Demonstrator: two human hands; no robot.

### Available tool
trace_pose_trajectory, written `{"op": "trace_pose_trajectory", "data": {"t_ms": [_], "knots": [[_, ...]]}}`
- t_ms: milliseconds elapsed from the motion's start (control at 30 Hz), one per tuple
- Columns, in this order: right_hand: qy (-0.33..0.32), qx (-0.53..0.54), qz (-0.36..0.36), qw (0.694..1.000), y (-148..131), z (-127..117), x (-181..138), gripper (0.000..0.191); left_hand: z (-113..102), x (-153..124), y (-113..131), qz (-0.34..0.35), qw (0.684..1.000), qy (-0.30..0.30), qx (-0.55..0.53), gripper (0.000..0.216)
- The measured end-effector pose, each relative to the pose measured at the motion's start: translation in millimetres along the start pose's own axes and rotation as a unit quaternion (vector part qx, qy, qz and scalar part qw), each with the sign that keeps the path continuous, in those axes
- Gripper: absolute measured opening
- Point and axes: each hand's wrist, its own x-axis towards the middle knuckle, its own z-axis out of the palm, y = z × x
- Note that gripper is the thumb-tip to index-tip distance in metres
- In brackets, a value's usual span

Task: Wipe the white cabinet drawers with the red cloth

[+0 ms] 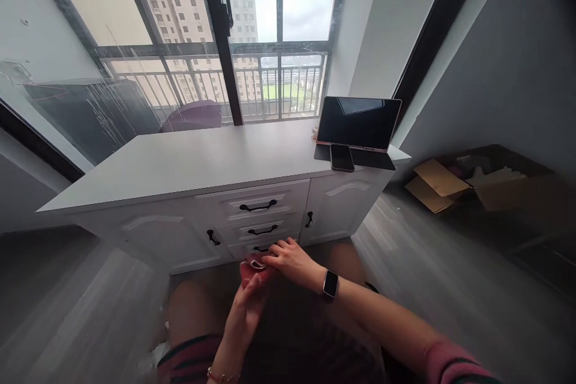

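Note:
A small red, soft-looking piece with a white edge [249, 273] is held low in front of the white cabinet. I cannot make out its exact kind. My left hand [246, 309] grips it from below, with the thumb pressed on its near side. From the right, my right hand [292, 261] reaches over, its bent fingers closed at the upper edge of the red piece. A dark watch [330, 283] is on my right wrist. Part of the red piece is hidden by the fingers.
Close ahead stands a white cabinet [202, 156] with black handles. A tablet [360, 123] leans on its right end, with a phone [342, 158] in front. An open cardboard box [443, 177] lies on the floor at right. Windows [279, 84] are behind.

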Motion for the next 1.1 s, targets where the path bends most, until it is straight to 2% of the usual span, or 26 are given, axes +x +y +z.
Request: {"op": "trace_pose_trajectory", "data": {"t_ms": [67,167,233,300,400,533,667,767,1100], "knots": [[0.013,-0.085,-0.088,0.992,5,-11,8,0.021,8,4,12,-0.019,0.999,0.011,-0.029,0.031],[0.055,-0.151,-0.192,0.968,9,-25,19,0.025,16,9,22,-0.045,0.996,0.072,-0.041,0.020],[0.072,-0.175,-0.238,0.953,11,-32,25,0.027,19,10,23,-0.011,0.994,0.107,-0.025,0.022],[0.082,-0.187,-0.266,0.942,11,-39,30,0.027,22,7,22,0.037,0.992,0.118,-0.007,0.025],[0.088,-0.197,-0.290,0.932,12,-48,35,0.028,26,0,25,0.073,0.991,0.108,0.010,0.023],[0.099,-0.215,-0.318,0.918,16,-59,40,0.027,31,-4,37,0.057,0.994,0.087,-0.014,0.020],[0.117,-0.226,-0.342,0.905,19,-63,42,0.026,34,-3,47,0.034,0.989,0.142,-0.003,0.019],[0.126,-0.224,-0.345,0.903,21,-63,41,0.026,36,-7,50,0.043,0.986,0.155,0.035,0.028],[0.095,-0.187,-0.341,0.916,16,-76,45,0.037,34,-28,54,0.064,0.987,0.121,0.079,0.053]]}}
